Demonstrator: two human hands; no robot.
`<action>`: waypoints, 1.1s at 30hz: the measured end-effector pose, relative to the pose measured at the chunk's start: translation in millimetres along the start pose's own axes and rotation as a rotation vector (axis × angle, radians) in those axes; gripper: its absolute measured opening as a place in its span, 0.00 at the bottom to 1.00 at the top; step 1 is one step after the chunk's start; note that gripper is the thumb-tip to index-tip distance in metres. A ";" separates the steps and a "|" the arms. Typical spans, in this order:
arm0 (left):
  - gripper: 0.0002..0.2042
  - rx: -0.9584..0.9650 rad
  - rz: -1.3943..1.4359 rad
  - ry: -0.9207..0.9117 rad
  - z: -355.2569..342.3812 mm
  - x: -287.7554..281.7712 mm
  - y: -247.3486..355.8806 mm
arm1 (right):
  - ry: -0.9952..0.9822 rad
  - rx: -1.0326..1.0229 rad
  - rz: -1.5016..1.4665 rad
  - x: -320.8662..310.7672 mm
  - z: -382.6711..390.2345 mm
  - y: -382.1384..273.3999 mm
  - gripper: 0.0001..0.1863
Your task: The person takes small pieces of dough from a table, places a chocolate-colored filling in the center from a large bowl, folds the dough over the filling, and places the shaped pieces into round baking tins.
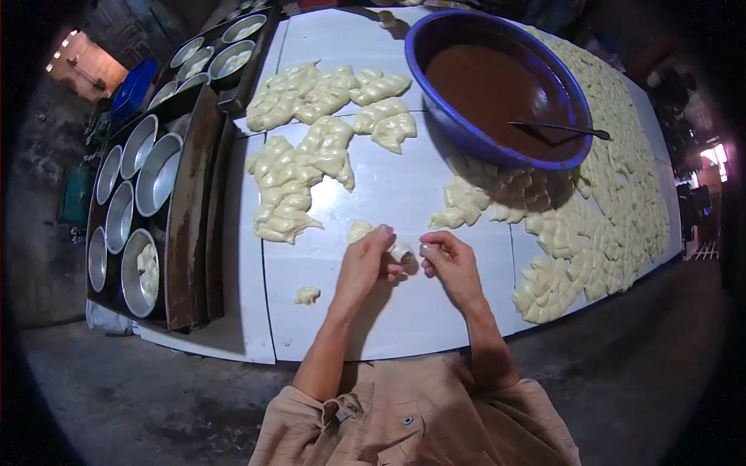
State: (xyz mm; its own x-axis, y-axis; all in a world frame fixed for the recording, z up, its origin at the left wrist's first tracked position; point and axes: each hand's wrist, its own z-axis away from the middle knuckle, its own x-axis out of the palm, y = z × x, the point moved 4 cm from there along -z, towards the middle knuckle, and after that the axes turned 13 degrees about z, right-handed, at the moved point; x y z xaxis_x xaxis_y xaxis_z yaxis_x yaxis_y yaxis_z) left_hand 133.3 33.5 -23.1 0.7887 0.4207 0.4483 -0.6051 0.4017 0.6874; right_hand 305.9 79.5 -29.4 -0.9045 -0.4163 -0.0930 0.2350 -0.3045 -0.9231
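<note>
Over the front middle of the white table, my left hand is closed round a pale dough piece with a brown patch at its end. Just to the right, apart from that dough, my right hand has its thumb and fingers pinched together; whatever is between them is too small to make out. Another bit of dough shows just beyond my left hand. A small dough scrap lies alone to the left of my left forearm.
A blue basin of brown paste stands at the back, a dark-handled utensil resting in it. Joined dough pieces lie back left; a large spread of dough covers the right. Dark trays with round metal tins stand left.
</note>
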 end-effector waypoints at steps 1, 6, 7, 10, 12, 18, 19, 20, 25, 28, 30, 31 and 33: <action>0.27 0.036 -0.039 0.044 0.9 -2.7 3.4 | 0.015 -0.030 0.213 -0.2 -2.0 2.5 0.11; 0.16 0.044 -0.106 -0.072 -15.1 -6.8 -12.0 | 0.043 -0.185 0.293 4.0 2.3 -8.4 0.15; 0.16 0.037 -0.111 -0.078 -17.6 -5.3 -13.0 | 0.052 -0.180 0.289 2.3 2.8 -8.1 0.15; 0.16 0.015 -0.153 -0.053 -23.9 -9.2 -12.6 | 0.083 -0.379 0.644 6.2 5.0 -17.1 0.20; 0.16 0.001 -0.161 -0.060 -24.9 -12.3 -9.8 | 0.104 -0.416 0.692 10.7 2.0 -26.0 0.20; 0.23 0.162 -0.575 0.147 -2.7 8.6 34.1 | 0.041 -0.326 0.803 0.7 -9.7 -22.9 0.17; 0.23 0.172 -0.580 0.148 -4.0 6.2 37.9 | 0.045 -0.336 0.799 0.0 -8.4 -23.9 0.17; 0.26 0.211 -0.338 0.101 -6.3 5.7 40.3 | 0.030 -0.383 0.781 0.2 -4.5 -25.4 0.18; 0.31 0.551 -0.008 -0.312 -24.1 91.4 73.7 | 0.125 -0.415 0.661 -9.8 4.1 -15.4 0.27; 0.35 0.905 -0.400 -0.516 -30.1 177.3 96.6 | 0.287 -0.383 0.673 -31.4 11.0 -16.3 0.23; 0.39 1.084 -0.737 -0.547 -45.9 202.2 95.5 | 0.255 -0.262 0.619 -50.0 18.5 -12.0 0.19; 0.39 1.094 -0.739 -0.561 -58.4 198.9 85.9 | 0.270 -0.270 0.617 -57.7 22.5 -12.8 0.19; 0.42 1.360 -1.056 -0.487 -68.2 185.8 62.6 | 0.354 -0.209 0.538 -76.1 31.4 -17.4 0.19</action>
State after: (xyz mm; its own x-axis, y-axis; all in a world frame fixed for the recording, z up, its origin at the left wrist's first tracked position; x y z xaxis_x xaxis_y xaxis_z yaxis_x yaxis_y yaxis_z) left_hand 234.5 192.4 64.2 0.8537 0.1002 -0.5110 0.4348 -0.6771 0.5937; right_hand 381.8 89.5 5.5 -0.7511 -0.1465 -0.6437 0.6438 0.0533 -0.7633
